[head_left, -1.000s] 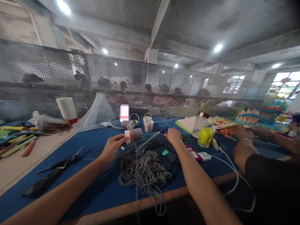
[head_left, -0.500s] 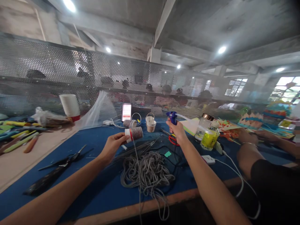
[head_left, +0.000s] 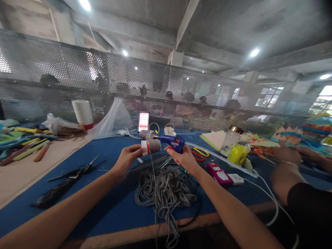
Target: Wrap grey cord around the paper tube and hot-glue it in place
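Note:
My left hand (head_left: 128, 157) is closed on the white rim end of a small paper cup (head_left: 154, 146), held on its side. Grey cord is wound round the cup, and a strand hangs from it toward the table's front edge. My right hand (head_left: 186, 159) grips a blue hot glue gun (head_left: 176, 144), its nozzle pointing left just above the cup; whether it touches cannot be told. A long clear glue stick (head_left: 220, 159) trails from the gun's back. Below both hands lies a loose heap of grey cord (head_left: 166, 190).
Black-handled pliers (head_left: 64, 185) lie at left, scissors (head_left: 199, 154) at right. Behind stand a phone (head_left: 143, 121), a small basket (head_left: 169, 130) and stacked paper cups (head_left: 82, 112). Jars (head_left: 239, 154), a purple box (head_left: 219, 174) and a co-worker's arm (head_left: 284, 176) are at right.
My right hand has brought the glue gun left and down, beside the cup. The purple box and scissors now show more fully. My left hand keeps its hold on the cup.

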`<state>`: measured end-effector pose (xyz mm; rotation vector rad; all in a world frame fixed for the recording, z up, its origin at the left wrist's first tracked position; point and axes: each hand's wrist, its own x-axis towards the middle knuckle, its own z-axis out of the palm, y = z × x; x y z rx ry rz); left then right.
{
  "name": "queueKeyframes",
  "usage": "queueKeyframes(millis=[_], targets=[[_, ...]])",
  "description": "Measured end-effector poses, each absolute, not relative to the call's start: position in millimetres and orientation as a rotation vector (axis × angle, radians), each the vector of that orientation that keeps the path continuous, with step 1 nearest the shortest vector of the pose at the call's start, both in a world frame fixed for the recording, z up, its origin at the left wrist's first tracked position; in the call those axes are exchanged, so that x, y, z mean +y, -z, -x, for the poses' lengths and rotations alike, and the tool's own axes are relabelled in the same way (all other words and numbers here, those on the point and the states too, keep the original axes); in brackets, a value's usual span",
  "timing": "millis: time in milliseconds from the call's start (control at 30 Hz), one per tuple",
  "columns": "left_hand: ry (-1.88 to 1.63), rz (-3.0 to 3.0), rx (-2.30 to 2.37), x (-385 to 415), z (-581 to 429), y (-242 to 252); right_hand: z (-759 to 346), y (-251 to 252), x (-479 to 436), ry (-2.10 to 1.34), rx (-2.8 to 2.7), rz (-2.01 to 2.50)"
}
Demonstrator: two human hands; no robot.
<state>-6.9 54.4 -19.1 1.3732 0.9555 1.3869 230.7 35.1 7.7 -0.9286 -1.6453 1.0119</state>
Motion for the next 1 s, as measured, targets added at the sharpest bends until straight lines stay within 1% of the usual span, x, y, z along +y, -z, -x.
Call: queueKeyframes(millis=[100,267,367,667,1000], targets=[[-1.402,-1.383,0.968,53.9,7.4,18.3,-226.6,-3.0,30.8,-0.924,-1.744,0.959],[-1.425,-1.397,0.992,51.8,6.4,13.6,-227.4,8.7,33.5,-0.624,-1.901,1.073],[-1.435,-1.392,0.991,50.5,5.9,11.4,-228.5,8.5,32.5,-0.507,-1.975,1.074],[-1.445,-1.461,1.032,50.9,7.6,11.4,-227.7,-3.7,22.2,-0.545,-2.053,1.021],[-1.444,-1.480,1.040,54.4,9.3,14.7,-229.8,4.4,28.7,-0.457,-2.083,1.074]])
